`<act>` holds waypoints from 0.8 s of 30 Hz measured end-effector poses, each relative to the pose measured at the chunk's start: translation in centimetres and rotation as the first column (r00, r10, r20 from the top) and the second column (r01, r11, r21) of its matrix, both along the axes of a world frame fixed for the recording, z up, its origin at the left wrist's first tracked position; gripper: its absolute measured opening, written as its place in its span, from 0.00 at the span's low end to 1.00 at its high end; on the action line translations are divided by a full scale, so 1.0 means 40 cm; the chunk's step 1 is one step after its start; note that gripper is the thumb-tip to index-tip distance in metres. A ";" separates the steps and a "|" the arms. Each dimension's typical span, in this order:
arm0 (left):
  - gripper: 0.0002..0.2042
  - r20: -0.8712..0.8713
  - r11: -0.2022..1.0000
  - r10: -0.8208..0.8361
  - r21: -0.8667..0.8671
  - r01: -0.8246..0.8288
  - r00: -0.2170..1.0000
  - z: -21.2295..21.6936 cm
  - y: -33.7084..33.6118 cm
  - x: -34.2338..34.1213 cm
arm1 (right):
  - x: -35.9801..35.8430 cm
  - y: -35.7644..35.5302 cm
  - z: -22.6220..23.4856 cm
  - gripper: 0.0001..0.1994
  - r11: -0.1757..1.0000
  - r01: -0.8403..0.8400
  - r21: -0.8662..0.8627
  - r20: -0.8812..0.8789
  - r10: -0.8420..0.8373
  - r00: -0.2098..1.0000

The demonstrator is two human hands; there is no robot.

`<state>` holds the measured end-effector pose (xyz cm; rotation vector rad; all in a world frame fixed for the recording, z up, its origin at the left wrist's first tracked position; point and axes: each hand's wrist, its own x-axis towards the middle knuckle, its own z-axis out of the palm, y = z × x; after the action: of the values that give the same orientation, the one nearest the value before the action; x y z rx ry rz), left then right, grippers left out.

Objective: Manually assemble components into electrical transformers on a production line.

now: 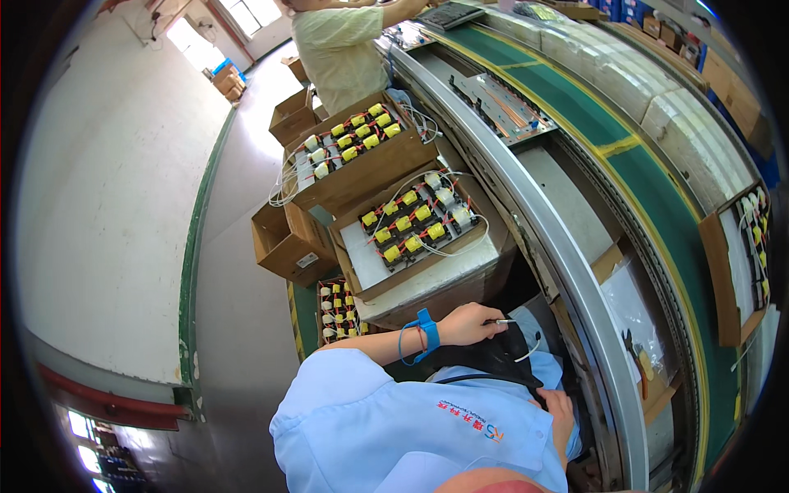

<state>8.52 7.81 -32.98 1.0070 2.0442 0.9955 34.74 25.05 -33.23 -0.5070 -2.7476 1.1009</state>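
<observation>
My left hand [467, 324] wears a blue wrist strap [426, 330] and is closed on a thin pale wire end [503, 321] that pokes out to the right. It hovers over a black object [493, 359] lying in my lap against my blue shirt. A white wire [534, 345] curls across that black object. My right hand [562, 415] lies low at the black object's lower right edge, partly hidden; its grip is unclear. Just beyond my left hand stands a cardboard tray [362, 246] of yellow-taped coil parts [411, 222] with white leads.
Two more trays of yellow parts sit further off [353, 140] and on the floor [337, 312]. A curved metal rail [526, 197] and green conveyor belt [657, 189] run along the right. A co-worker in a pale green shirt [341, 49] stands ahead. Open cardboard boxes [283, 242] stand on the floor.
</observation>
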 end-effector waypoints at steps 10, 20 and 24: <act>0.12 0.048 0.999 0.038 -0.029 -0.037 0.998 -0.018 -0.012 0.011 | 0.020 -0.014 -0.017 0.15 0.997 0.038 -0.067 -0.023 -0.039 0.999; 0.11 0.045 0.998 0.052 -0.036 -0.050 0.998 -0.021 0.010 -0.006 | 0.013 -0.008 -0.014 0.15 0.994 0.039 -0.107 -0.020 -0.041 0.999; 0.11 0.009 0.998 0.046 -0.049 -0.046 0.999 -0.035 0.008 0.024 | 0.028 -0.008 -0.021 0.14 0.995 0.044 -0.091 -0.009 -0.045 0.999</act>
<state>9.46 8.11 -34.36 0.9317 2.0817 0.9674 35.85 24.73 -34.06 -0.5683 -2.6727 1.2190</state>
